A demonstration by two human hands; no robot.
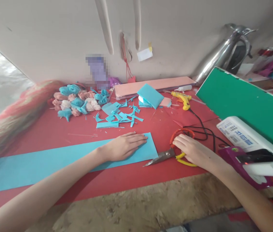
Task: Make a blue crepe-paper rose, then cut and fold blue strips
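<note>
My left hand (125,146) lies flat, fingers stretched out, on the right part of a long blue crepe paper strip (49,162). The strip runs across the red tabletop to the left edge of the view. My right hand (191,148) is closed on the scissors (166,154), which have one red and one yellow handle. Their blades point left, close to the strip's right end and lower corner. How far the fingers pass through the handles is partly hidden. Blue paper scraps (119,116) are scattered beyond my left hand.
Blue, pink and white paper flowers (78,100) are heaped at the back left. Behind lie folded blue squares (151,96), pink paper (153,86) and a yellow glue gun (184,99). A power strip (242,137), a green board (245,103) and a metal jug (220,53) stand right.
</note>
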